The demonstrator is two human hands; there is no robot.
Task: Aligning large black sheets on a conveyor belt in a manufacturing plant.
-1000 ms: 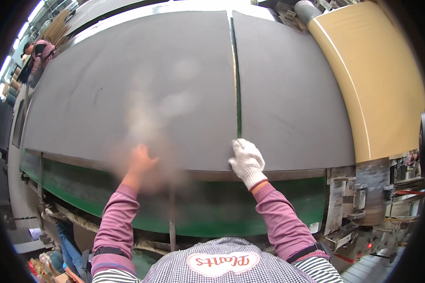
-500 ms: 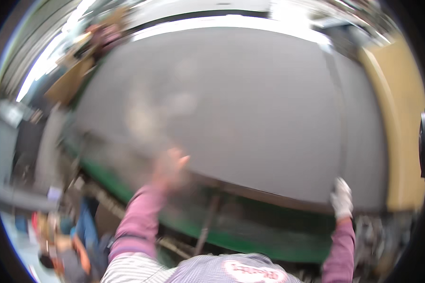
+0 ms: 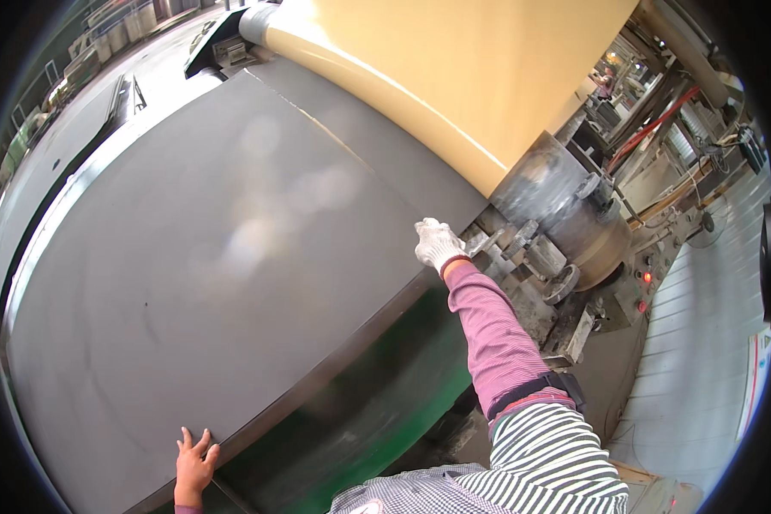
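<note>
A wide dark grey sheet (image 3: 206,274) lies flat before me, its near edge running from lower left to upper right. On its near left corner my left hand (image 3: 195,463) rests bare, fingers spread and holding nothing. My right hand (image 3: 438,242), in a white knitted glove, is closed at the near edge, just below the end of a thin pale seam (image 3: 325,133) that crosses the sheet. What its curled fingers grip, if anything, is hidden.
A yellow sheet (image 3: 420,68) curves over a metal roller (image 3: 565,206) beyond my right hand. Brackets and red lights (image 3: 647,277) sit beside it. A green panel (image 3: 377,377) lies under the near edge. Ribbed metal sheeting (image 3: 685,334) stands right.
The view has swung to the right, bringing the roller in. My left hand, blurred near the edge before, now lies on the grey sheet. My right hand stays at the near edge.
</note>
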